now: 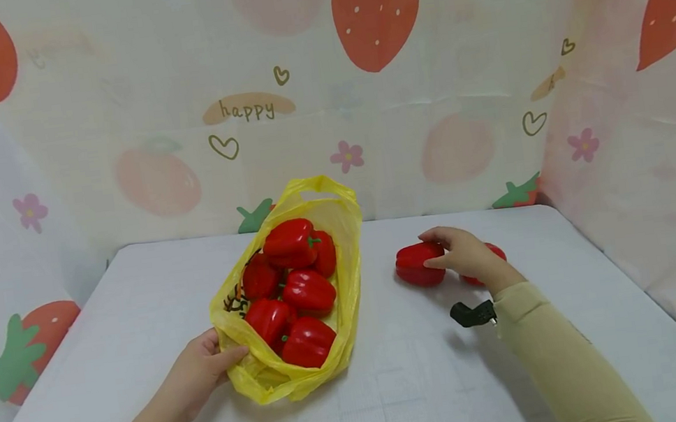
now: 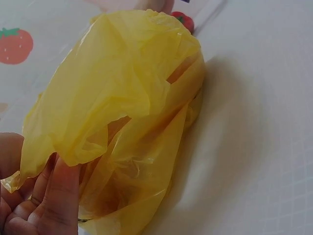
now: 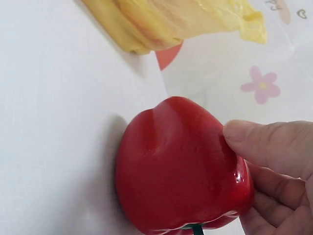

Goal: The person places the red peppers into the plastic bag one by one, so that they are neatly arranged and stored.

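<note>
A yellow plastic bag (image 1: 353,308) lies open toward me in the head view, with several glossy red bell peppers (image 1: 308,292) inside. My left hand (image 1: 202,368) pinches the bag's near left rim between thumb and fingers; the left wrist view shows the thin plastic (image 2: 117,63) bunched there. To the right of the bag, my right hand (image 1: 466,255) grips another red bell pepper (image 1: 417,266) by its side, thumb and fingers around it. Seen from the right wrist, this pepper (image 3: 181,166) has a green stem at the bottom of the view.
One more red pepper (image 1: 496,253) is partly hidden behind my right hand. Everything stands on a white table (image 1: 399,400). Behind and at both sides hangs a strawberry-printed cloth (image 1: 306,53). A dark wrist device (image 1: 474,314) sits below the right wrist.
</note>
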